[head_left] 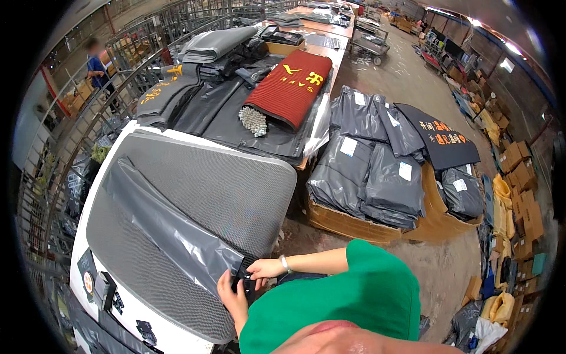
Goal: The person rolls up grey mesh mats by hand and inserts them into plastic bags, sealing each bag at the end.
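A long dark grey plastic bag (171, 221), folded narrow, lies slantwise across a large grey textured mat (200, 177). At the bag's near right end my left hand (234, 300) closes on its edge, thumb and fingers bent. My right hand (266, 269), with a silver bracelet at the wrist, is beside it with fingers pinched at the same end. Something small and black shows between the two hands; its kind I cannot make out. The mat rests on a white tabletop (121, 141) and its right edge reaches past the table.
A rolled red mat (289, 88) and grey mats (171, 94) lie beyond on black plastic. To the right, a cardboard box (354, 227) holds several wrapped dark packages (342, 171). A black box (105, 290) stands near the table's left edge. Another person (97, 71) is far left behind metal racks.
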`<move>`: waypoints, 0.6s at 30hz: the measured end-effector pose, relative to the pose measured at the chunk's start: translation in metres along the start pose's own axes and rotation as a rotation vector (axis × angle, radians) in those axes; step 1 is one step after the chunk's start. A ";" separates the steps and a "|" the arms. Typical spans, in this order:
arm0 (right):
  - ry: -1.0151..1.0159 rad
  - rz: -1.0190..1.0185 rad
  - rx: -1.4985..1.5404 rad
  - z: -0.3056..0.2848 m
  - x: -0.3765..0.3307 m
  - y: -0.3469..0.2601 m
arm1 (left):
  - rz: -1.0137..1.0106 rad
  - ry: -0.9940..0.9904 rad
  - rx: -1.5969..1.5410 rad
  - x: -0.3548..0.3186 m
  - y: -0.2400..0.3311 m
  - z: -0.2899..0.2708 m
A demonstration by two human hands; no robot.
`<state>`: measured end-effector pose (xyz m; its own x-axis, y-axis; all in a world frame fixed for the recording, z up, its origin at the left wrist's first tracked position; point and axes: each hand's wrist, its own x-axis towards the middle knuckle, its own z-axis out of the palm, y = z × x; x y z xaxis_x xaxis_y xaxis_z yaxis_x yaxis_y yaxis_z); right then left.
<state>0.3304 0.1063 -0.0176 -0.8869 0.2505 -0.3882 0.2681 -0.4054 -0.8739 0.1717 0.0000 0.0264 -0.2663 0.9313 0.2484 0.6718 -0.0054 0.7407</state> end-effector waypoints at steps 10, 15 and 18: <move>0.068 -0.078 0.067 -0.006 -0.007 -0.017 | 0.060 0.257 -0.109 0.017 0.008 0.028; 0.112 -0.012 0.372 -0.034 -0.025 0.020 | -0.513 0.681 -1.183 -0.027 -0.069 -0.049; 0.161 0.050 0.311 -0.040 -0.029 0.034 | -0.718 0.268 -0.802 -0.145 -0.064 -0.087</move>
<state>0.3801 0.1206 -0.0476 -0.7982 0.3489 -0.4912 0.1605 -0.6627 -0.7315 0.1074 -0.1663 -0.0032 -0.6204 0.7041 -0.3454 -0.3153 0.1794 0.9319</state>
